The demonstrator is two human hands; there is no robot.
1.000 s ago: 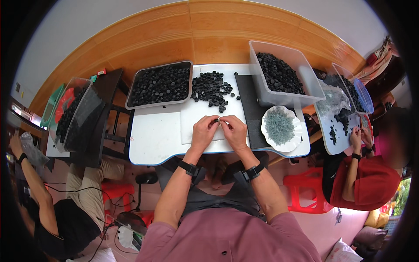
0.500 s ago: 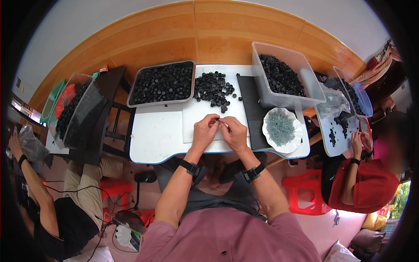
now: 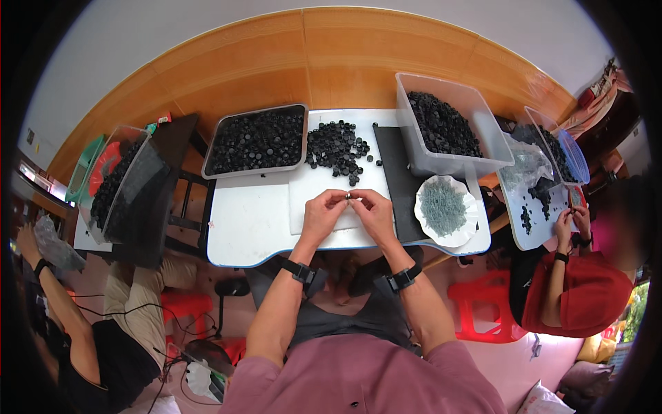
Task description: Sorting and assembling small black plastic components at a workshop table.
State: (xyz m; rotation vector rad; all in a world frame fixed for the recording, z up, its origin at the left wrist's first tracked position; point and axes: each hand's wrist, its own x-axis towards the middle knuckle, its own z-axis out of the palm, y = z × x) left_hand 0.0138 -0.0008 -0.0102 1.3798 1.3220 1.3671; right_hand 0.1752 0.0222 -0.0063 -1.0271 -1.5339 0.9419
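Near the front middle of the white table (image 3: 245,224), my left hand (image 3: 321,212) and my right hand (image 3: 373,215) meet fingertip to fingertip. Pinched between them is a small round black cap (image 3: 349,196), mostly covered by my fingers. Just beyond my hands lies a loose heap of black caps (image 3: 338,146), with a few strays at its near and right edges. To the right of my right hand, a white scalloped plate (image 3: 471,231) holds a pile of thin grey-green pieces (image 3: 443,205), too small to tell exactly.
A shallow tray (image 3: 207,165) of black caps stands back left, and a deep clear bin (image 3: 455,164) of black parts back right. A black mat (image 3: 393,165) runs beside it. Two people (image 3: 576,290) sit at side tables, left and right, handling similar parts.
My fingers have shifted slightly around the cap, and both hands stay together in the same place. The whole view has tipped a little. The left person's bag has moved slightly.
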